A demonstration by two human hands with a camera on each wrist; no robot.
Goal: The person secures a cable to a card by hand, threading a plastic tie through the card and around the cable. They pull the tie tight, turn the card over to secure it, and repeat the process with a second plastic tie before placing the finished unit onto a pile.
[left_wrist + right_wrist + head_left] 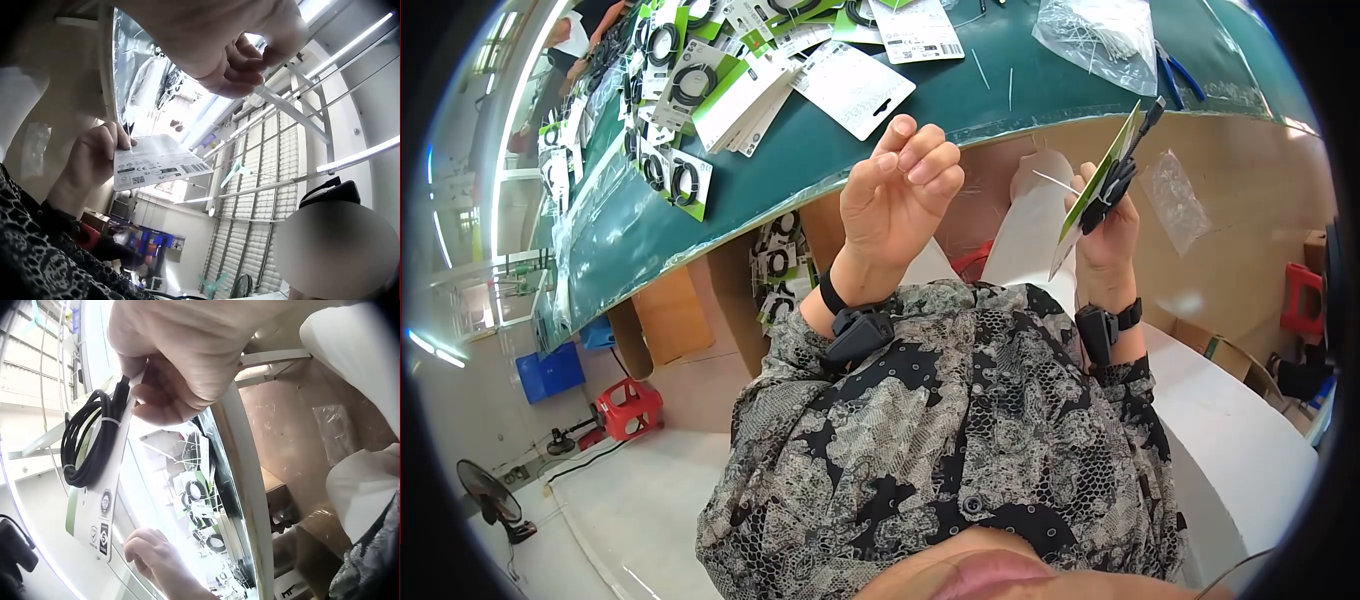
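My right hand [1108,235] pinches the edge of a cable card [1090,200], a white and green backing card with a coiled black cable [87,440] tied on its front. White ties bind the coil in the right wrist view. One thin white tie end [1055,184] sticks out beside the card. The card's printed back [156,165] faces the left wrist camera. My left hand [900,195] is raised in front of the table edge, apart from the card. Its fingers are loosely bent, and nothing shows between them.
Across the green table [790,190] lie several carded cables [685,85] and blank-looking cards [855,85]. A bag of white ties [1100,40] and blue-handled pliers [1178,75] are at the back right. Under the table stands a cardboard box [735,300] with more carded cables.
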